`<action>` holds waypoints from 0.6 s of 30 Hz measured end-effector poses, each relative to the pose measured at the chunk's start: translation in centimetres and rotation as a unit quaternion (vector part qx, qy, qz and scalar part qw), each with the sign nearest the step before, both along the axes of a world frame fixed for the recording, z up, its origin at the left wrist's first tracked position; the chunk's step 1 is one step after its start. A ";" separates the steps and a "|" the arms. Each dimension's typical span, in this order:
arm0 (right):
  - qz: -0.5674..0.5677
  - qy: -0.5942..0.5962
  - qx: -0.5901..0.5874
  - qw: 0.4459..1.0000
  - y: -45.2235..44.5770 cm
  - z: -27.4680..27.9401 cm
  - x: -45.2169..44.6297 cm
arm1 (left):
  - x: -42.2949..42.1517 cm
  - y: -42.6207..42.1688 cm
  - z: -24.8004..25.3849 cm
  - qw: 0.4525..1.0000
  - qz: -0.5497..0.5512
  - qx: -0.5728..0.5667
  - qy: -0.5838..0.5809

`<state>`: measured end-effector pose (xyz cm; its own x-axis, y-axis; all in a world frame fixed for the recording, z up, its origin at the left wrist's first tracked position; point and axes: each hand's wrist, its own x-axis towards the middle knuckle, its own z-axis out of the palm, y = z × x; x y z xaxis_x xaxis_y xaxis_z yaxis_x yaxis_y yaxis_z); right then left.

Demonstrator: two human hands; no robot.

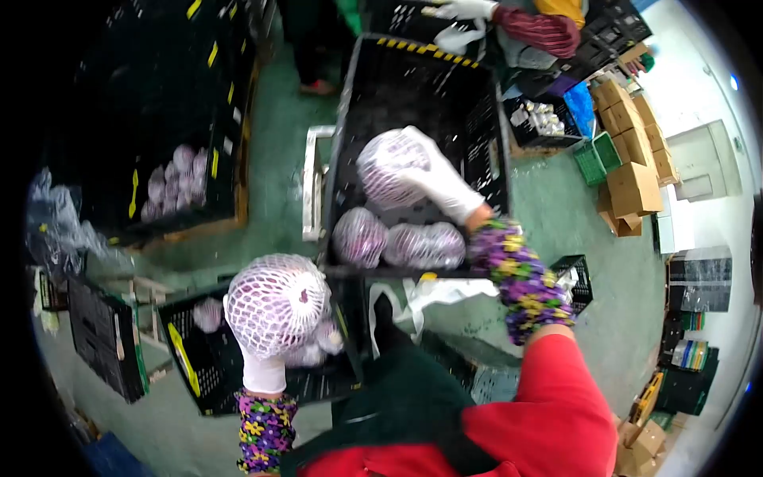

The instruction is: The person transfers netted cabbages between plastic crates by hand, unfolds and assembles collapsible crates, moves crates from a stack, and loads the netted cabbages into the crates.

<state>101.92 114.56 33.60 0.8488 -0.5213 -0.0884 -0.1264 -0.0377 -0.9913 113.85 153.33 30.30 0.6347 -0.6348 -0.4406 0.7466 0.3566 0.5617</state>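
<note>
My left hand (pixel 263 374), in a white glove, is closed around a red cabbage (pixel 278 306) in a white foam net and holds it up near the camera. Most of its fingers are hidden behind the cabbage. Over the large black crate (pixel 340 135), my white-gloved right hand (pixel 439 180) grips another netted red cabbage (pixel 385 168) from its right side. More netted cabbages (pixel 360 237) lie along the near end of that crate. Below my left hand, a lower black crate (pixel 181 338) holds several netted cabbages, partly covered by the raised one.
A dark bin (pixel 220 187) at left contains several netted cabbages. Across the large crate, a co-worker's gloved hand (pixel 465 9) shows at the top. Cardboard boxes (pixel 636 187), a green basket (pixel 592 161) and a smaller black crate (pixel 548 141) stand at right.
</note>
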 end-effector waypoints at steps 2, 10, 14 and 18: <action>-0.018 0.021 -0.003 1.000 -1.7 -5.3 2.4 | -0.4 -3.7 1.0 0.999 -0.025 -0.029 0.016; 0.185 0.282 -0.054 0.940 -2.9 -12.4 4.2 | -2.6 -19.1 2.5 0.976 -0.184 -0.065 0.099; -0.006 0.249 0.209 0.946 -6.5 -0.5 -1.0 | -3.9 -26.1 -1.4 0.947 -0.271 -0.112 0.128; 0.233 0.007 -0.542 0.808 -8.2 -11.9 -3.3 | -6.8 -29.7 -4.1 0.962 -0.198 -0.008 0.188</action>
